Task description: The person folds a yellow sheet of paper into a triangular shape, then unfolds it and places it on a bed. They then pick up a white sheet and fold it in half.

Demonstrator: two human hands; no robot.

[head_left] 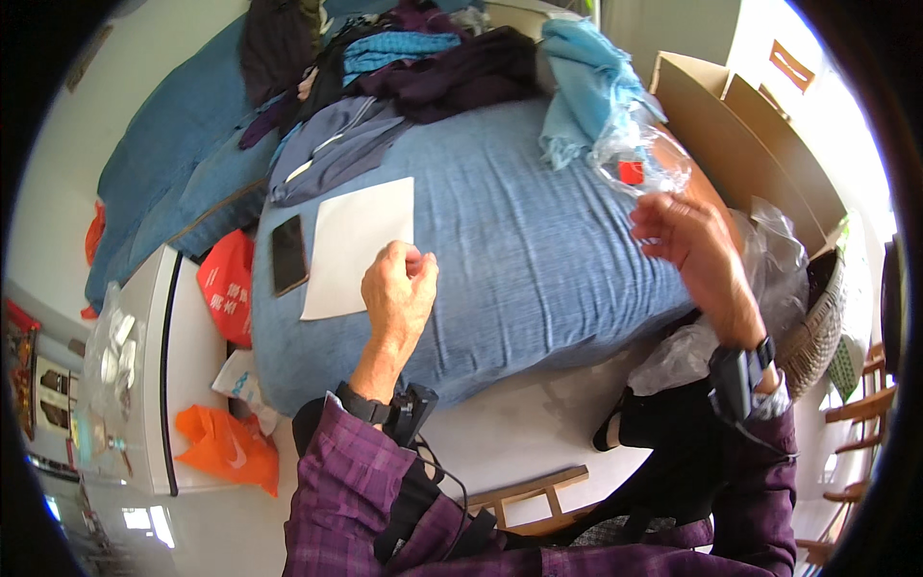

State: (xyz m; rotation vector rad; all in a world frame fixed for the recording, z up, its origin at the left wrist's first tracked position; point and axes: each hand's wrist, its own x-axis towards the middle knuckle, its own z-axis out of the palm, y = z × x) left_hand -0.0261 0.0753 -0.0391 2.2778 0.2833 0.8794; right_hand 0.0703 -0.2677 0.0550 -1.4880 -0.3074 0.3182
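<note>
My left hand is loosely curled over the right edge of a blank white sheet of paper, and I see nothing held in it. Whether its fingers touch the paper is not plain. A dark smartphone lies just left of the sheet. My right hand is slightly blurred, its fingers bent and partly apart with no object visible in them. Just beyond it is a clear plastic bag with a small red piece in or under it. Both wrists wear strapped black devices.
A blue cloth cover spreads under the paper. Piled clothes and a light-blue fringed scarf lie at the back. Cardboard and a woven basket stand right; a white cabinet and orange bag stand left.
</note>
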